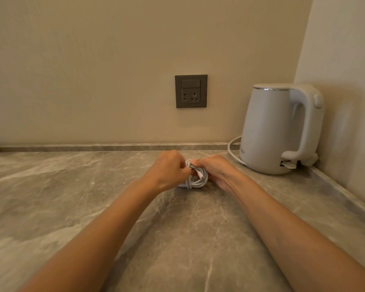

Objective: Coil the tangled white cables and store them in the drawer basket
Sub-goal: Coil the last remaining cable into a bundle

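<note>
Two hands meet over a coiled white cable bundle (195, 177) on the grey marbled stone counter (72, 186): left hand (167, 169) and right hand (214, 168) both pinch its top loops. Well right stands a white electric kettle (270, 131); behind, a dark wall socket (191, 91).

Worktop (72, 197) runs back to the rear wall (93, 70), with the side wall (346, 60) on the right. Socket (191, 91) is on the rear wall, above the worktop, just right of centre. Kettle (268, 127) stands in the rear right corner, handle toward the side wall. Its cord (232, 148) loops out left of the base, along the back edge. Cable coil (196, 178) sits mid-worktop, in front of the socket, left of the kettle, between left grip (167, 169) and right grip (215, 167), both on it. Coil probably touches the worktop; underside hidden.
</note>
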